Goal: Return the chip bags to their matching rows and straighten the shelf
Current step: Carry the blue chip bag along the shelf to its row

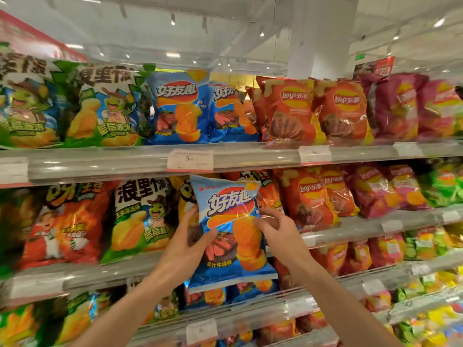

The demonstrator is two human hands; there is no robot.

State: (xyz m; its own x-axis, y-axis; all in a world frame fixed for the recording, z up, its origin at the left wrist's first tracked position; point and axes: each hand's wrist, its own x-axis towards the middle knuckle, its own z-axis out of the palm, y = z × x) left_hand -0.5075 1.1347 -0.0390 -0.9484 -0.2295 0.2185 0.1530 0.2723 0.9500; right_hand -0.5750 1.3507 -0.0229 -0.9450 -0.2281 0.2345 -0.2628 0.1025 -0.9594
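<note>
Both forearms reach up from the bottom edge of the view, and between them a blue chip bag [231,231] is held upright in front of the second shelf [350,231]. Its label reads 好友趣 in white over an orange band, with stacked ridged chips and sliced steak pictured below. The left hand [186,242] clamps the bag's left edge, thumb on the front and fingers behind. The right hand [274,227] grips the right edge with curled fingers pinching the foil.

On the top shelf [100,161], two matching blue 好友趣 bags [180,108] stand near the middle, above a price tag [190,160] showing a 5. To their left stand green bags with a frog in a cowboy hat [105,108]; to their right are red Lay's 乐事 bags [290,111], then purple ones [395,106]. Behind the held bag, the second shelf carries orange-red bags [62,221], a green frog bag marked 浪里个浪 [140,216], and more red Lay's bags [308,199].
</note>
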